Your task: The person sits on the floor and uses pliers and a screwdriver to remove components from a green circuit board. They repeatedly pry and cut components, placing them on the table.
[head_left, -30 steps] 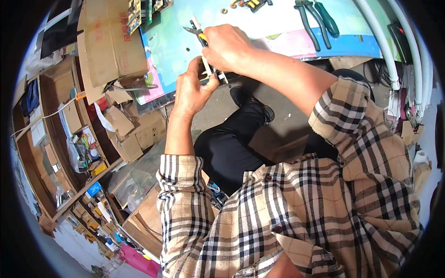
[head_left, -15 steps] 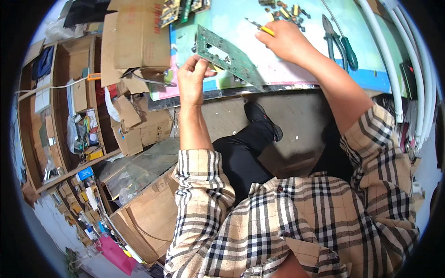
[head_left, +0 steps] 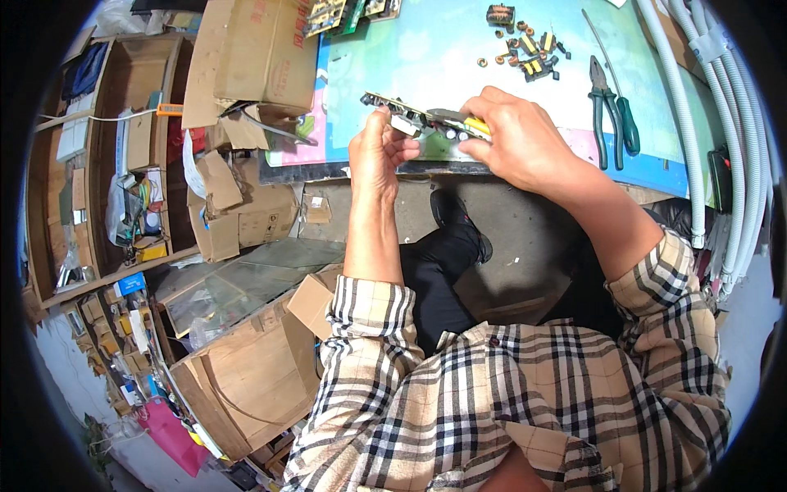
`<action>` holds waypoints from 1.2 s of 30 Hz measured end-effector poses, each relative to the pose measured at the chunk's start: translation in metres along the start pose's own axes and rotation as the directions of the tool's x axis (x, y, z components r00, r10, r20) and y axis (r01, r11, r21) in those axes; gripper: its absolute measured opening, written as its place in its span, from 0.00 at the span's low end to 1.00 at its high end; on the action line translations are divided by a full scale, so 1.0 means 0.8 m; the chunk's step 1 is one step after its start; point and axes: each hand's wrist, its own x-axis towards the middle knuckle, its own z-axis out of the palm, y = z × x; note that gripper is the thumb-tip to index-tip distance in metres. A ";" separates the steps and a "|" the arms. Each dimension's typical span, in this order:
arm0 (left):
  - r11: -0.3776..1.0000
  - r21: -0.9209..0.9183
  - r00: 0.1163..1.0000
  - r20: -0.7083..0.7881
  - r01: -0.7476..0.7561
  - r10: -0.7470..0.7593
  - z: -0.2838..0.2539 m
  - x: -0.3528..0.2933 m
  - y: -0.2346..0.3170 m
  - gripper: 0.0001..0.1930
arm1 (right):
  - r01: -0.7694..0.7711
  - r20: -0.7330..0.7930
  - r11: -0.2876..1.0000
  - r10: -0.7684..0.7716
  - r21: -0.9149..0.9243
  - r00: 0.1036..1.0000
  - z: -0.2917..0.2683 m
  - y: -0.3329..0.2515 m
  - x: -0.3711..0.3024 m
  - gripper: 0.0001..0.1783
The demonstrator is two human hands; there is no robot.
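Observation:
My left hand (head_left: 375, 156) grips a circuit board (head_left: 399, 109) by its left end, thumb on top and fingers below. The board is seen nearly edge-on above the table's near edge, with components on its underside. My right hand (head_left: 525, 143) is closed on yellow-handled pliers (head_left: 478, 125). Their dark metal head lies against the right part of the board; the exact spot it touches is hidden. Farther off on the table lies a pile of small removed-looking components (head_left: 534, 61), coils and yellow-and-black parts, with a larger copper coil (head_left: 500, 14) behind.
Large pliers (head_left: 605, 115) and a green-handled screwdriver (head_left: 628, 127) lie to the right on the table (head_left: 434, 49). More circuit boards (head_left: 348, 15) sit at the back left beside a cardboard box (head_left: 266, 61). White hoses (head_left: 684, 131) run down the right edge. Wooden shelves (head_left: 135, 74) stand left.
My right hand has come down from beside the component pile to the board, bringing the pliers against it. My left hand has turned the board from face-on to nearly edge-on.

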 end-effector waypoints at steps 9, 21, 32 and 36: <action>0.998 -0.059 0.993 0.118 0.022 -0.015 -0.020 0.008 -0.012 0.20 | 0.136 0.035 0.991 -0.136 0.021 0.990 0.018 0.012 0.011 0.09; 0.999 -0.001 0.994 0.102 -0.036 0.036 -0.010 0.012 -0.007 0.20 | 0.196 -0.038 0.969 -0.204 -0.150 0.978 0.004 0.019 0.017 0.09; 0.996 0.091 0.996 0.093 0.010 -0.019 -0.013 -0.008 0.005 0.19 | 0.222 -0.021 0.971 -0.225 -0.085 0.974 -0.003 0.031 0.016 0.10; 0.993 0.115 0.996 0.079 0.025 -0.034 -0.018 -0.008 0.004 0.17 | 0.258 -0.055 0.958 -0.266 -0.123 0.962 0.003 0.024 0.010 0.10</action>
